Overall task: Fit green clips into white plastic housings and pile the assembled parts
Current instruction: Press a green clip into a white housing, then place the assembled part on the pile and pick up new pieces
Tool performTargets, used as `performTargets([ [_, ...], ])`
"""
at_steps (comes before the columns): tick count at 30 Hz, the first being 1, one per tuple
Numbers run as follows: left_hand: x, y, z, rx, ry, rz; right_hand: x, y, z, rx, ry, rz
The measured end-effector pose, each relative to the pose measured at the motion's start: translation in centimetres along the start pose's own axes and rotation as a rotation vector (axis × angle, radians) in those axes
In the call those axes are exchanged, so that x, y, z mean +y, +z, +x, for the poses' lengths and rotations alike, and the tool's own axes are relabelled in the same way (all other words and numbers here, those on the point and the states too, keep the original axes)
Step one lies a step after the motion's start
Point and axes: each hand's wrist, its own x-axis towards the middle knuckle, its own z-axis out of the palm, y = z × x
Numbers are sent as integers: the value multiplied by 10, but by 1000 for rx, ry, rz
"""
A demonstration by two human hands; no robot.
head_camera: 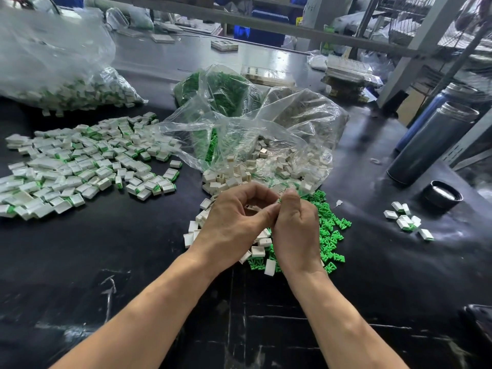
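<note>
My left hand [234, 219] and my right hand [296, 230] meet above the middle of the black table. The left hand's curled fingers hold a white housing [251, 208], mostly hidden. The right hand pinches a green clip [279, 200] at its fingertips, touching the left thumb. Under the hands lie loose white housings [257, 251] and loose green clips [330, 230]. A wide pile of assembled white-and-green parts [80, 166] spreads over the table's left side.
An open clear bag [266, 145] of white housings lies behind my hands, a bag of green clips [218, 89] behind it. A bag of assembled parts [53, 75] sits far left. A grey flask [431, 145], black lid [443, 194] and a few assembled parts [407, 221] are right.
</note>
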Motion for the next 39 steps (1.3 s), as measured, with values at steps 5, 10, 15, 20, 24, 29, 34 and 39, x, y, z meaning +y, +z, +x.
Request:
performTargets([
  [5, -1, 0, 0, 5, -12, -17, 1, 1, 1, -18, 8, -12],
  [10, 1, 1, -1, 25, -23, -19, 3, 1, 0, -30, 42, 41],
  [15, 4, -5, 3, 69, -62, 39, 5, -6, 0, -47, 58, 41],
  [20, 4, -16, 4, 113, -64, 76, 1, -16, 4, -106, -50, 74],
  [24, 3, -17, 5, 111, -82, 89, 1, -13, 3, -133, -99, 13],
  [29, 1, -17, 5, 90, -66, 220, 1, -14, 4, -110, -66, -12],
  [34, 2, -22, 4, 112, 11, 482, 1, -13, 3, -109, -30, -46],
  [39, -3, -42, 8, 264, -10, 685, 5, -22, 9, -24, 12, -63],
])
